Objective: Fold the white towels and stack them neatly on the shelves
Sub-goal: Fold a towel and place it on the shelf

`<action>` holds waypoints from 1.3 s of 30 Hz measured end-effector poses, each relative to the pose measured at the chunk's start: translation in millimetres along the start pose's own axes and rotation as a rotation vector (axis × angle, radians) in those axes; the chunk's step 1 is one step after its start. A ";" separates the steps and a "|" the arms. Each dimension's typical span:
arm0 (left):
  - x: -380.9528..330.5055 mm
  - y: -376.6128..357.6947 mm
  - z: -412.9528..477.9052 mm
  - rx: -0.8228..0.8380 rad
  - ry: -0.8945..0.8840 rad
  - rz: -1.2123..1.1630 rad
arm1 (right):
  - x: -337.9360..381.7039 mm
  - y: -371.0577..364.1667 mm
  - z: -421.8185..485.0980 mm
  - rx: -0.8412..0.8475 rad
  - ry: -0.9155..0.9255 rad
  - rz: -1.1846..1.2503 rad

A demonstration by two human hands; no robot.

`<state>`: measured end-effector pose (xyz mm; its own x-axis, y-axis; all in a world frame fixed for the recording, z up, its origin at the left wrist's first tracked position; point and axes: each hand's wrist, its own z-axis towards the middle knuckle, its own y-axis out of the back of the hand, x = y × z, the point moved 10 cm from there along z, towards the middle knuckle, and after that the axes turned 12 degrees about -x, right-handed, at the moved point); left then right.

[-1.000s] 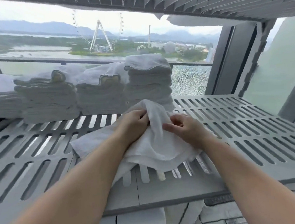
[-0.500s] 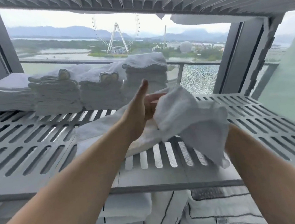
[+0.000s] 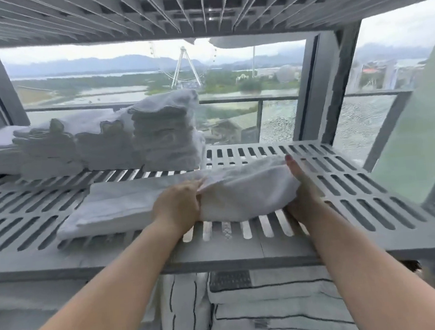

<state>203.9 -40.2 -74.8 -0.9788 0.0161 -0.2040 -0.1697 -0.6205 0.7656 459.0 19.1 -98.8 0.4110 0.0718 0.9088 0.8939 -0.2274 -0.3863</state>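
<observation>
Towel (image 3: 244, 192), white and bunched, lies on the slatted grey shelf (image 3: 347, 180) between both hands: left hand (image 3: 178, 207) grips its left end with curled fingers, right hand (image 3: 301, 189) presses straight fingers against its right end; folded towel stacks (image 3: 167, 132) stand behind

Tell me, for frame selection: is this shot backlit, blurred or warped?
Head view: backlit by the window, leaving the towel stacks grey and smeared; wide-angle lens bows the shelf; left hand, right hand and white towel look fairly sharp.
</observation>
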 end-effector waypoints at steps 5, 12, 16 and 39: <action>7.9 15.5 1.5 -0.098 0.061 0.082 | 5.1 -11.0 -8.8 0.150 0.086 -0.413; 32.3 43.3 57.5 -0.057 0.062 0.153 | 18.9 4.8 -1.6 0.087 0.103 -0.815; 28.3 55.3 80.8 -0.222 0.009 0.189 | 25.3 14.4 5.6 0.071 0.174 -0.880; 117.7 39.1 84.5 0.431 0.045 0.279 | 44.3 -64.7 28.5 -0.165 0.753 -1.652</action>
<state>72.4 3.6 -17.3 -0.9893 -0.1437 0.0248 0.0558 -0.2163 0.9747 424.5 64.7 -38.1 -0.9778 -0.0960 0.1861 0.2093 -0.4712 0.8568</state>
